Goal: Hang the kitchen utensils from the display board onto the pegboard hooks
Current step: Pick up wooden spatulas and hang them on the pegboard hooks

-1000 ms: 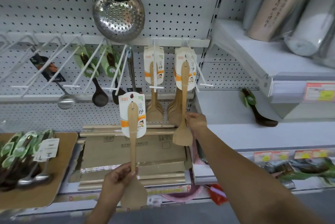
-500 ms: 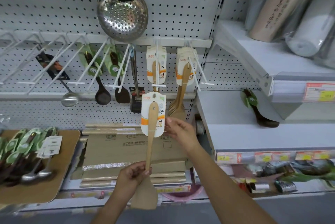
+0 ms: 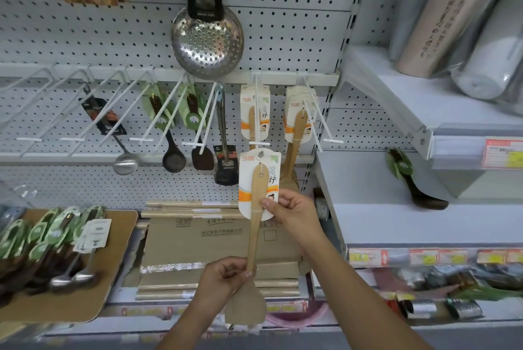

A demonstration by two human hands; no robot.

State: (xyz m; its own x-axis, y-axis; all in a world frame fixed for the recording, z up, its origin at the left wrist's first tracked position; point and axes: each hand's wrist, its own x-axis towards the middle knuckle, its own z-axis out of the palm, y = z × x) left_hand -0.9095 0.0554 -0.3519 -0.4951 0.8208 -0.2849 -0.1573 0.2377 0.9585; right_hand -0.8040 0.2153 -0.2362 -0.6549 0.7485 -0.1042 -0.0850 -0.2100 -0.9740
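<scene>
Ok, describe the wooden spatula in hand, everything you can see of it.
The wooden spatula is pale bamboo-like wood, upright, flat blade down, a small hole near the handle top. A white and orange backing card sits behind its handle. The left hand grips the lower handle; the right hand pinches the card's right edge. Not yet hung.

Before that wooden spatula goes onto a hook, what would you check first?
1. Grip on the wooden spatula: ok. The left hand holds the lower handle and the right hand pinches its card.
2. Hang hole in the card uncovered: ok.
3. Hole level with the hook tip: not ok, it sits just below the tip.
4. Room on that hook: ok. The hanging pack sits near the back and the front stretch is bare.
5. Card fixed firmly to the handle: cannot tell.
</scene>
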